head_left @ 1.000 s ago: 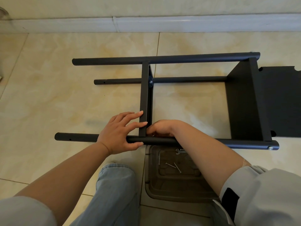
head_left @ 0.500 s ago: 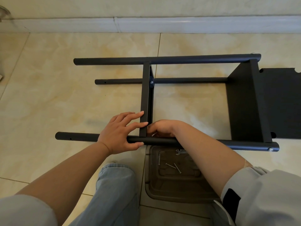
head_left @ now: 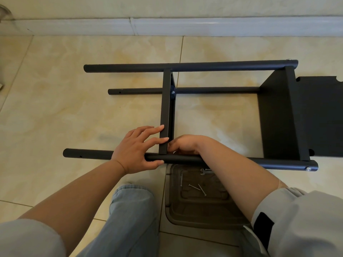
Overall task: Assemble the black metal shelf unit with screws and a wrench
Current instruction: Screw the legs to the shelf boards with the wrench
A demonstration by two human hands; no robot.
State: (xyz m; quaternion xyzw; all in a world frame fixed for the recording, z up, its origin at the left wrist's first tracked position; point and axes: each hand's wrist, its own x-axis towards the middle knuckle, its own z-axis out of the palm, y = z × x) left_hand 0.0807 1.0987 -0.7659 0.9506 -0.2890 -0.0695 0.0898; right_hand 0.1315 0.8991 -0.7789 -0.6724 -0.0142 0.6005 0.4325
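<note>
A bent knee in jeans (head_left: 130,216) fills the near edge of the tiled floor (head_left: 55,112). Just right of it a brown tray (head_left: 196,214) holds loose screws (head_left: 194,188) and a small wrench (head_left: 204,171), partly under the right forearm. Beyond the tray the shelf (head_left: 185,112) lies on its side. The left hand (head_left: 137,149) grips its near tube (head_left: 241,162), thumb under, fingers stretched against the middle crossbar (head_left: 166,112). The right hand (head_left: 183,144) is curled at the joint of crossbar and tube; what it holds is hidden. A loose panel (head_left: 321,115) lies at the floor's right edge. Bare tiles spread left and beyond, up to the white skirting (head_left: 167,25) along the wall.
</note>
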